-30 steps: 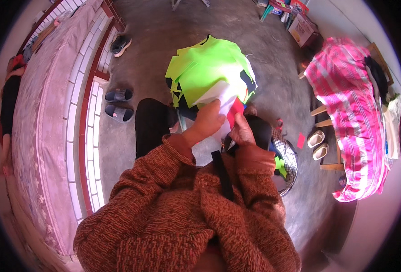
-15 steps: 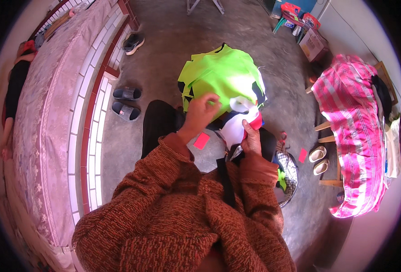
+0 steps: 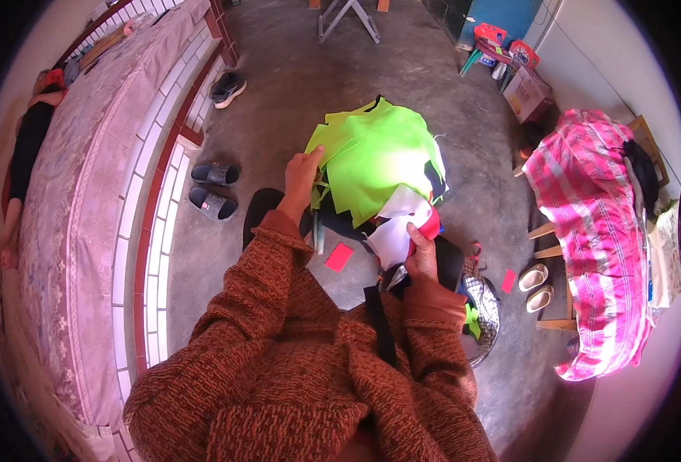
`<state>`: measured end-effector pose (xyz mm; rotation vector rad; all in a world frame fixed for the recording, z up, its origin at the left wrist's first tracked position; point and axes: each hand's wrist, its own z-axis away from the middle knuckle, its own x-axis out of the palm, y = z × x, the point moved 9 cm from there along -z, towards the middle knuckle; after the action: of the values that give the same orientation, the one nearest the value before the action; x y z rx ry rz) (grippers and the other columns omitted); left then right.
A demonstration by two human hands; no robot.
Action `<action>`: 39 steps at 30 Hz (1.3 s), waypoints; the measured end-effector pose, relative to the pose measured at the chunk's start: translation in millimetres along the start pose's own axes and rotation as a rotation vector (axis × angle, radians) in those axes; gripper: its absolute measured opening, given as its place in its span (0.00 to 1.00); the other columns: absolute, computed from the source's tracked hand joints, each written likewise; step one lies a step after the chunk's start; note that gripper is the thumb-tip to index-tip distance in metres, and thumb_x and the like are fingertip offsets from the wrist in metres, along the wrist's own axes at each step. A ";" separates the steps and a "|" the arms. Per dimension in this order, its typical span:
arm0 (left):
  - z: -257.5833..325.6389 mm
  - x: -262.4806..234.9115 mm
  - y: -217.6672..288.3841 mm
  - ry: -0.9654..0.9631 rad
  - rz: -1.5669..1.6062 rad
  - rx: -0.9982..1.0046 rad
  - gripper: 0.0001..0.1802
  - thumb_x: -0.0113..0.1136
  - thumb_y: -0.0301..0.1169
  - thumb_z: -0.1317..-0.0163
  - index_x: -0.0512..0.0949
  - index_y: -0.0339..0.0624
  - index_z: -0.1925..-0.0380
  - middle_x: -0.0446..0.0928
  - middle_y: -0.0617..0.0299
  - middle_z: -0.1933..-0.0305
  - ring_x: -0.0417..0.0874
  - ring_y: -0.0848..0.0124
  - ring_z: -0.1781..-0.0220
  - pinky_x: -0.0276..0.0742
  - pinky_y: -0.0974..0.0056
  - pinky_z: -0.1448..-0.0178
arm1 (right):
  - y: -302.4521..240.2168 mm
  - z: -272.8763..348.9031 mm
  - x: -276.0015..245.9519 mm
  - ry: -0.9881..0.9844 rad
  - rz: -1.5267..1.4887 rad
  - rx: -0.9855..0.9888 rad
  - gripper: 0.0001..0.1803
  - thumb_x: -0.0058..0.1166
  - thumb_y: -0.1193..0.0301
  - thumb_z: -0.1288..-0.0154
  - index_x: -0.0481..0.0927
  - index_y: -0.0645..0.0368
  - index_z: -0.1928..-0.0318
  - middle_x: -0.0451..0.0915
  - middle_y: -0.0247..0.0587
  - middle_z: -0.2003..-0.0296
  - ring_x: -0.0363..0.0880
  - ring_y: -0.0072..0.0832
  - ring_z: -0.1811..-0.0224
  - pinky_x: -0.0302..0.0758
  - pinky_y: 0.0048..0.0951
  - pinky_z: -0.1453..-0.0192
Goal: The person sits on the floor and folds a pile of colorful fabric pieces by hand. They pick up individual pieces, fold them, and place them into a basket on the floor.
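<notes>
Compared with half a second earlier, the left hand (image 3: pixel 302 181) has moved out to the left edge of the green sheets (image 3: pixel 375 158), where before it lay over the middle of the pile beside the right hand. A red scrap (image 3: pixel 339 256), earlier just under the left wrist, now lies clear on the floor (image 3: pixel 294 92) between the two forearms. The view has shifted slightly, showing more of the floor ahead.

The left hand pinches the near-left edge of the green sheets, fingers closed on them; a thin dark strip hangs down below that grip. The right hand (image 3: pixel 421 258) is clenched on the white sheets (image 3: pixel 398 231) at the pile's lower right, with a red piece (image 3: pixel 431 225) just beside the thumb.

The green sheets are bright lime, cut to irregular jagged outlines, stacked in overlapping layers and held in front of the person, above the lap. Dark material shows under their right and lower edges.

Grey sandals (image 3: pixel 213 189) lie on the floor to the left, near a tiled step (image 3: pixel 163 223). A pink checked cloth (image 3: pixel 598 231) is draped over furniture on the right.
</notes>
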<state>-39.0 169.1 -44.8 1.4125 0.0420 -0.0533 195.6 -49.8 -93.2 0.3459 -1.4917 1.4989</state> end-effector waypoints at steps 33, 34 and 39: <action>44.6 37.8 127.6 -0.351 0.390 0.344 0.15 0.62 0.29 0.42 0.76 0.35 0.57 0.77 0.64 0.63 0.77 0.76 0.62 0.71 0.71 0.56 | -1.8 -0.7 -0.9 0.026 -0.015 0.032 0.22 0.58 0.78 0.42 0.72 0.60 0.46 0.79 0.39 0.54 0.79 0.33 0.54 0.76 0.36 0.47; 46.2 43.2 128.0 -0.351 0.385 0.328 0.15 0.62 0.30 0.42 0.75 0.35 0.56 0.77 0.64 0.63 0.77 0.76 0.61 0.71 0.71 0.56 | -1.8 -0.6 -3.5 0.027 -0.023 0.030 0.22 0.58 0.78 0.42 0.71 0.60 0.46 0.79 0.39 0.54 0.79 0.33 0.54 0.76 0.36 0.47; 15.1 10.8 75.7 -0.038 0.116 0.456 0.19 0.62 0.37 0.41 0.73 0.35 0.56 0.78 0.61 0.62 0.78 0.73 0.63 0.72 0.69 0.59 | -5.0 2.7 7.4 -0.004 -0.020 0.024 0.23 0.58 0.78 0.42 0.71 0.60 0.45 0.79 0.39 0.54 0.79 0.33 0.54 0.75 0.36 0.47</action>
<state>-23.5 165.9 31.5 1.8659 -0.0886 0.0075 194.6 -50.1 -84.0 0.3766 -1.4704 1.5021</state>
